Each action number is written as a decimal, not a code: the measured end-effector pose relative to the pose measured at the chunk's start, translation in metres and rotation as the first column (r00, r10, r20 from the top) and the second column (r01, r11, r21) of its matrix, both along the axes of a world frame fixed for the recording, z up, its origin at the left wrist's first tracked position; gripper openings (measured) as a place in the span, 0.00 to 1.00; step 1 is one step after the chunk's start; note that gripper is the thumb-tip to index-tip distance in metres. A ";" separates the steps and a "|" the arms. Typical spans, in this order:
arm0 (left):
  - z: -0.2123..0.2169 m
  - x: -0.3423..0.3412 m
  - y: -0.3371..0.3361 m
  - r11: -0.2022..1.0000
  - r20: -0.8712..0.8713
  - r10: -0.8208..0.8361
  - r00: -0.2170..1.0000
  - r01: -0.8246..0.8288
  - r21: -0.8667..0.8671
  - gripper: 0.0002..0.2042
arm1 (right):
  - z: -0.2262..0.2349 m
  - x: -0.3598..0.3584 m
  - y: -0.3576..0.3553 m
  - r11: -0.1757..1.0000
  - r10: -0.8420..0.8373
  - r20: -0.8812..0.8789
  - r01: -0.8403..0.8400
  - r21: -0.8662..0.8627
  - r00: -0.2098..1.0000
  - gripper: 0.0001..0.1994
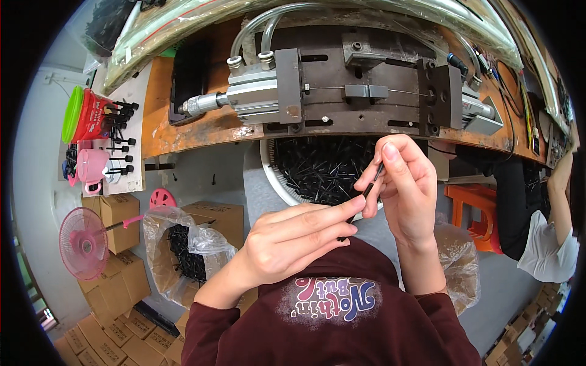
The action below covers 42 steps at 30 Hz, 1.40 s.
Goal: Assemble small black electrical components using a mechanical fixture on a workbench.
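Observation:
A slim black rod (368, 190) with a thinner upper end slants between my two hands. The thumb and fingers of my right hand (408, 189) pinch its upper part. My left hand (287, 238) is closed, its fingertips close to the rod's lower end. Small black ends (343, 239) poke out under the left fingers; the rest of those pieces is hidden in the hand. Below the bench edge, beyond my hands, stands a round white basket (268, 177) heaped with similar black rods (317, 168).
Ahead, a clamping fixture (360, 116) with air cylinders is on the wooden bench (201, 134). A pink fan (85, 244), cardboard boxes (119, 287) and a plastic bag (159, 268) of black pieces stand left. At right are an orange stool (473, 213) and another person's arm (558, 189).

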State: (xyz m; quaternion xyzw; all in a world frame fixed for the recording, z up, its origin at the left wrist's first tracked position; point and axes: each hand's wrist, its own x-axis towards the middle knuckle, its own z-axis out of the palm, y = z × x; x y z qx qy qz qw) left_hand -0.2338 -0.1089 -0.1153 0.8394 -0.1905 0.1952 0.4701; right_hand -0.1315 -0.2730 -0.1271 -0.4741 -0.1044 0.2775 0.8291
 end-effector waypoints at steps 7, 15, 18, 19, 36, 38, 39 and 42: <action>0.000 0.002 0.000 1.000 0.019 -0.003 1.000 0.002 0.027 0.14 | 0.007 -0.002 0.002 0.998 -0.025 0.043 0.028 -0.053 0.999 0.10; 0.000 0.001 -0.001 1.000 0.039 -0.004 0.999 0.003 0.015 0.13 | 0.009 -0.007 -0.003 0.998 -0.040 0.162 0.047 -0.041 0.986 0.08; 0.001 0.001 0.000 1.000 0.029 0.001 1.000 -0.002 0.015 0.13 | 0.010 -0.009 -0.002 0.999 -0.030 0.161 0.035 -0.029 0.987 0.07; 0.002 0.001 0.000 1.000 0.025 0.002 1.000 -0.002 0.014 0.13 | 0.011 -0.010 -0.002 0.999 -0.020 0.149 0.025 -0.028 0.989 0.07; 0.001 0.014 -0.006 0.995 0.055 0.042 0.998 -0.047 0.087 0.14 | 0.005 -0.003 -0.012 0.988 0.111 0.004 -0.110 -0.106 0.994 0.06; 0.001 0.023 -0.010 0.986 0.084 0.109 0.990 -0.119 0.120 0.14 | 0.005 0.003 -0.017 0.974 0.070 0.043 -0.059 -0.221 0.997 0.08; 0.000 0.030 -0.011 0.975 0.112 0.163 0.980 -0.177 0.134 0.14 | 0.007 0.003 -0.016 0.965 0.006 0.071 0.013 -0.260 0.997 0.09; -0.005 0.056 -0.013 0.930 0.156 0.288 0.945 -0.315 0.192 0.14 | 0.007 0.001 -0.021 0.920 -0.102 0.191 0.165 -0.355 0.976 0.10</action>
